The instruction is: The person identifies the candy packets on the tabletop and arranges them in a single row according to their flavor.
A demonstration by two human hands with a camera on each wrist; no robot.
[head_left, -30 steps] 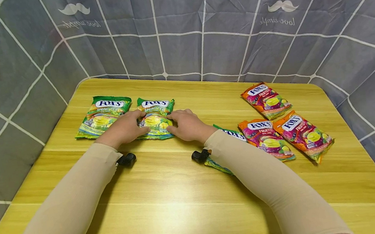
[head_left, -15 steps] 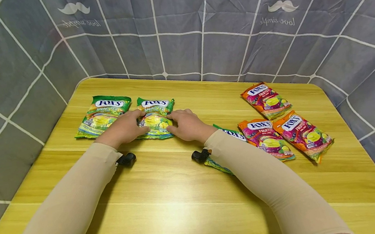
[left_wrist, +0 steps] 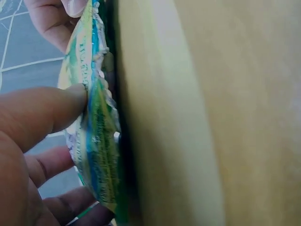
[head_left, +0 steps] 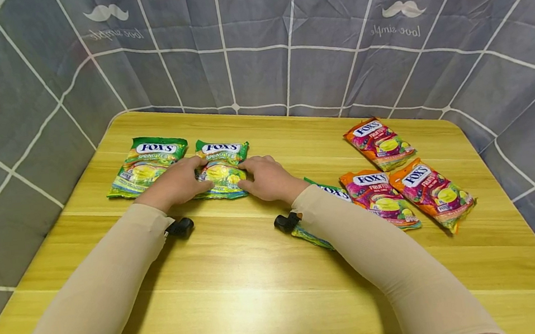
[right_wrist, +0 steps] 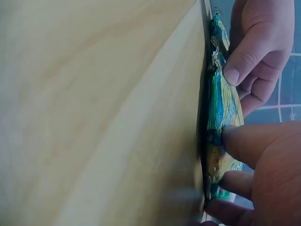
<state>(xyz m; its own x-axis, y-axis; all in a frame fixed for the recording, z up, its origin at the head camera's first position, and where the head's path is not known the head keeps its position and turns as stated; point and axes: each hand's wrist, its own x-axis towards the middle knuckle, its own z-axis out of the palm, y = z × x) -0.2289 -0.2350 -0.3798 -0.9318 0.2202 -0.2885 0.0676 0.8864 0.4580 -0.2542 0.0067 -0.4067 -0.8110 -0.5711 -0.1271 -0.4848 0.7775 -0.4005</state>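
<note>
In the head view a green Fox's Spring Tea candy bag (head_left: 222, 176) lies face up on the wooden table, between both hands. My left hand (head_left: 179, 183) grips its left side and my right hand (head_left: 269, 178) its right side. The left wrist view has the left thumb (left_wrist: 56, 109) pressing the bag's near edge, fingers reaching along its side. From the right wrist, the right thumb (right_wrist: 249, 143) rests on the bag (right_wrist: 223, 106), with fingertips at its side edge. Another green candy bag (head_left: 145, 163) lies left of it, partly behind the left hand.
A third green bag (head_left: 335, 190) is partly covered by the right forearm. Three orange-and-purple Fox's Fruits bags (head_left: 380, 143) lie at the right of the table (head_left: 235, 306). Grey tiled-pattern cloth (head_left: 260, 32) stands around the table's back and sides.
</note>
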